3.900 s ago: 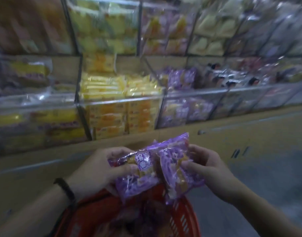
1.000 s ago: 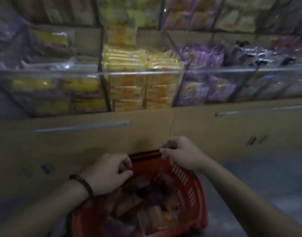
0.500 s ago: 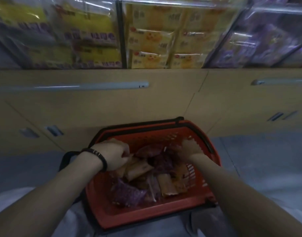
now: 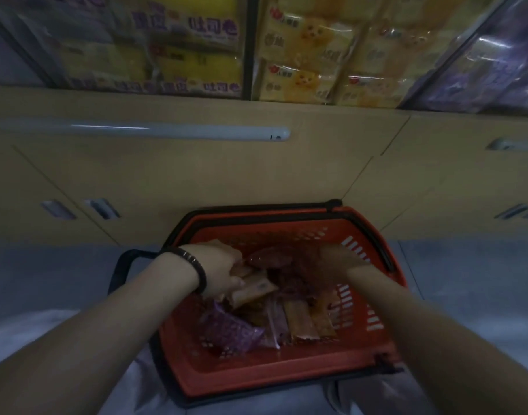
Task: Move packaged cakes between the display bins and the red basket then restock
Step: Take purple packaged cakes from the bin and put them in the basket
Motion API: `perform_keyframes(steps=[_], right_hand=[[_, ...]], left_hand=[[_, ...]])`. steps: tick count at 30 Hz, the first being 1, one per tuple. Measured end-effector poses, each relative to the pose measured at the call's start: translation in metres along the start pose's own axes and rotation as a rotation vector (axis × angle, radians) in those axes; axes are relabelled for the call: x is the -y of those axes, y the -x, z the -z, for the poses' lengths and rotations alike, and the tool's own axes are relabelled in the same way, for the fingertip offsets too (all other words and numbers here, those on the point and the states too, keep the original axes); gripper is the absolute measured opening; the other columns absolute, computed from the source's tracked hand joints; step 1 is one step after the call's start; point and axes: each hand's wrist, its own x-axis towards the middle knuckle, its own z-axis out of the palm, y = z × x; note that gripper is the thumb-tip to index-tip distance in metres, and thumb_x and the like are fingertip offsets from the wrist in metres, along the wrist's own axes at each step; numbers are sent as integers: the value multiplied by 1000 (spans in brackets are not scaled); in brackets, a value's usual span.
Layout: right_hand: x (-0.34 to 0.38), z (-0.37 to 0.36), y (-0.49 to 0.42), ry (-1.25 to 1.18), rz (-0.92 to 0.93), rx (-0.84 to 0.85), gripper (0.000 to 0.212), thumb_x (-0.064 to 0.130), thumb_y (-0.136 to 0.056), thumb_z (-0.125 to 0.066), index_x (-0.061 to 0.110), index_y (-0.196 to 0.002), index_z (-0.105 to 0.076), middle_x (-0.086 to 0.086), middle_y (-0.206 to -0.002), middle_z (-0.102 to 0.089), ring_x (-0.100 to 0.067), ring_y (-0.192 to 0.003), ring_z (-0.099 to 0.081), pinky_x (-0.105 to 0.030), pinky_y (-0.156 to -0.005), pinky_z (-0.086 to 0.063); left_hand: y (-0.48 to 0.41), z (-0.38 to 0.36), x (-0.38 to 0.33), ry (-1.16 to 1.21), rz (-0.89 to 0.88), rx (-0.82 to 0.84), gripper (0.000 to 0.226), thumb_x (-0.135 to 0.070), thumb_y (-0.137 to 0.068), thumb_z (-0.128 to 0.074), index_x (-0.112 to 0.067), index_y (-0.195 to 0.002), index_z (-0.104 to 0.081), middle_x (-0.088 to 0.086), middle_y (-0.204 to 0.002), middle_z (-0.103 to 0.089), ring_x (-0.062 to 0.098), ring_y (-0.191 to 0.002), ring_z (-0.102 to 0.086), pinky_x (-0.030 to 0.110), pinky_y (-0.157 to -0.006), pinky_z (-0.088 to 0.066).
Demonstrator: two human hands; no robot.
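Reaching down into the red basket, both hands are among the packaged cakes heaped inside it. The left hand, with a dark bracelet at the wrist, is curled round a tan pack near the left side of the heap, its thumb lying across the wrapper. The right hand is set well apart from it, deeper in at the far right corner, and is so dim that I cannot tell whether its fingers hold anything. A purple pack lies in the near left part of the basket, just beside several long tan and orange packs stacked side by side. The basket rests on the grey floor, close against a beige cabinet front with a pale strip handle. One black basket handle lies folded outward to the left, and the other lies along the far rim. Above the cabinet stand the display bins, filled with yellow packs in the middle and purple ones to the right, blurred.
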Motion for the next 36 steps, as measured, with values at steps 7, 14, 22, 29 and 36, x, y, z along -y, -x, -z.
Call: perform_keyframes(steps=[7,14,22,29,36], right_hand=[[43,65,44,-300,348,166,35,39,-92,-77,36,-125,-66,7,-123,-69,-13,-111,-64,-38,-96,-52],[84,55,47,-844,494,303,22,22,-92,-78,28,-113,-76,2,-113,-77,-13,-103,-68,-35,-94,-53],[53,-45,-33,-467,-109,-383,80,64,-70,-74,22,-136,-57,-2,-116,-76,-28,-108,-74,-37,-88,-60],[67,-68,-46,-153,-37,-343,71,69,-71,-66,35,-133,-58,0,-117,-75,-27,-105,-74,-38,-79,-61],[45,3,-29,-88,248,-58,78,77,-83,-51,26,-141,-64,-3,-143,-66,-25,-132,-61,-38,-108,-51]], left_hand=[[-6,-2,-3,154,-31,-31,94,-64,-84,-74,-28,-158,-30,2,-158,-44,25,-137,-51,38,-108,-49],[3,9,-6,64,9,-103,70,-49,-71,-90,-22,-126,-58,2,-127,-62,22,-112,-61,28,-79,-49],[4,17,23,-30,210,-52,71,-50,-79,-85,-24,-138,-55,8,-141,-54,28,-123,-61,29,-84,-48],[4,13,39,32,170,-211,64,-49,-72,-86,-30,-127,-61,3,-131,-60,26,-118,-61,34,-93,-56],[7,18,41,96,201,-237,42,-51,-81,-78,-25,-113,-73,3,-113,-69,27,-105,-67,29,-80,-56]])
